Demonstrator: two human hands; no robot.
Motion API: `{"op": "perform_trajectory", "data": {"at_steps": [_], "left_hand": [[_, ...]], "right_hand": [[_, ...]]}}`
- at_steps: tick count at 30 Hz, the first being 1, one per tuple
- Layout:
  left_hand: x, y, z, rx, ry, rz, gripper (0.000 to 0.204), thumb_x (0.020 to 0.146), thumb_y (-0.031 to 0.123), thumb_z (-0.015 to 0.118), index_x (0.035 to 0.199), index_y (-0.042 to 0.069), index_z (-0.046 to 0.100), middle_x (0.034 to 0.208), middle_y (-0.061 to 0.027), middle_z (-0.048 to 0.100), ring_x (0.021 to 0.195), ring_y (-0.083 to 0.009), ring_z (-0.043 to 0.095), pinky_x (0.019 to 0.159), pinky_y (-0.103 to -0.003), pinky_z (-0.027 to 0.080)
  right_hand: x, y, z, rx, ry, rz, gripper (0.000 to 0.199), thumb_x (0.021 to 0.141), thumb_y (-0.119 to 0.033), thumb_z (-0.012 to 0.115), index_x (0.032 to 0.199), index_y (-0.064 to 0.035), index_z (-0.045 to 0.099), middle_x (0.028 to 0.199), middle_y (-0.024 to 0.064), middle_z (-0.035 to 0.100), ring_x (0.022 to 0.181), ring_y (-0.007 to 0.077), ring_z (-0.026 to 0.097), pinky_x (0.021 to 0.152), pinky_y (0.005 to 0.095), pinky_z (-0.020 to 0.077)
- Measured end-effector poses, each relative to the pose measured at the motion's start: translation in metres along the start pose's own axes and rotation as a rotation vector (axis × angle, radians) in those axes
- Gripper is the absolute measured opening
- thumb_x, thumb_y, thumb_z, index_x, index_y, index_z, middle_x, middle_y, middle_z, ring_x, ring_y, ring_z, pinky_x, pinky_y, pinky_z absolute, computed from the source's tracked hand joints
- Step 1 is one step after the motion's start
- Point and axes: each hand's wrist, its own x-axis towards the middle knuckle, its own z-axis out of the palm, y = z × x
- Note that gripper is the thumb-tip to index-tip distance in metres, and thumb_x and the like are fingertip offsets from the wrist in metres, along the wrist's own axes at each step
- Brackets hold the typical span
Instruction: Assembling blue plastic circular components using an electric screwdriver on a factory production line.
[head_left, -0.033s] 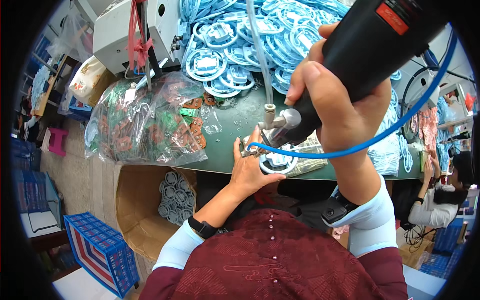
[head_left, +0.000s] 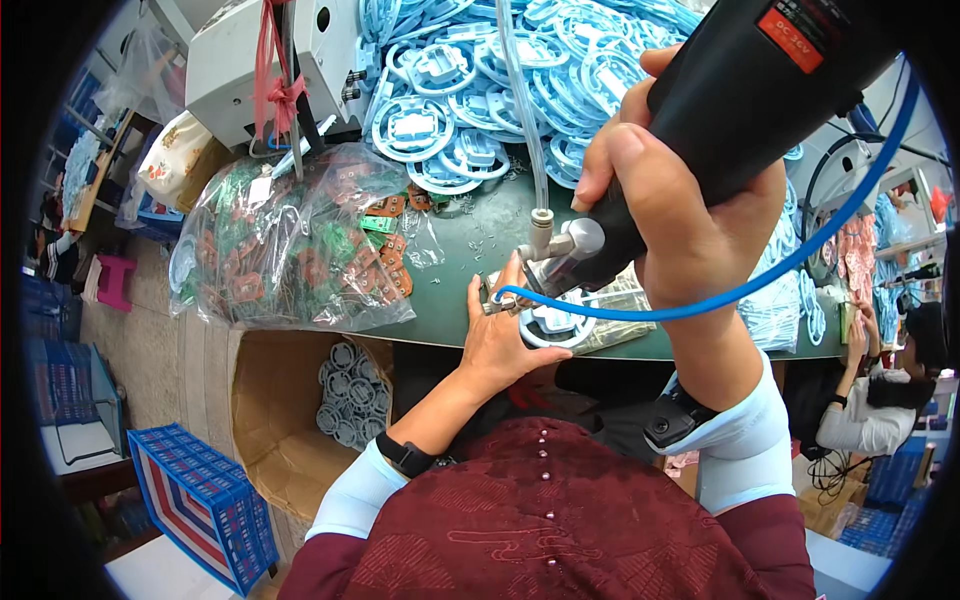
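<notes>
My right hand is wrapped around a black electric screwdriver, which slants down to the left. A metal fitting at its lower end joins a clear tube and a blue hose. Beneath that tip, a pale blue round plastic part lies at the green table's front edge. My left hand holds this part from the left, thumb along its near rim and fingers beyond. The screwdriver's fitting hides the very tip and some of the fingers.
A heap of pale blue plastic parts covers the table's far side. At left lie a clear bag of circuit boards and a grey machine box. Small screws are scattered mid-table. Below stands a carton holding grey-blue parts.
The screwdriver's upper body has turned and shifted very slightly to the right with my right hand. The clear tube has swayed a little right. My left hand and the plastic part stay put.
</notes>
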Motion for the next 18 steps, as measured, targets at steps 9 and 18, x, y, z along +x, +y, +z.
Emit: {"op": "perform_trajectory", "data": {"at_steps": [9, 18], "left_hand": [[0.0, -0.002, -0.001, 0.025, -0.008, 0.002, 0.114, 0.056, 0.049, 0.086, 0.142, -0.003, 0.031, 0.154, -0.0232, 0.023, 0.142, -0.0349, 0.026, 0.113, -0.059, 0.008], [0.0, -0.001, -0.001, -0.096, -0.049, -0.059, 0.11, 0.058, 0.045, 0.086, 0.141, -0.003, 0.031, 0.144, -0.0249, 0.037, 0.138, -0.0349, 0.032, 0.111, -0.063, 0.012]], "right_hand": [[-0.001, 0.008, 0.01, -0.121, 0.111, 0.033, 0.036, 0.084, 0.0, 0.057, 0.117, 0.0072, 0.047, 0.077, 0.0087, 0.055, 0.062, 0.016, 0.06, 0.057, 0.0289, 0.0499], [-0.01, 0.028, -0.005, -0.337, -0.005, 0.016, 0.04, 0.081, 0.004, 0.06, 0.119, 0.0056, 0.046, 0.082, 0.0085, 0.058, 0.063, 0.0142, 0.06, 0.058, 0.0279, 0.0509]]}}
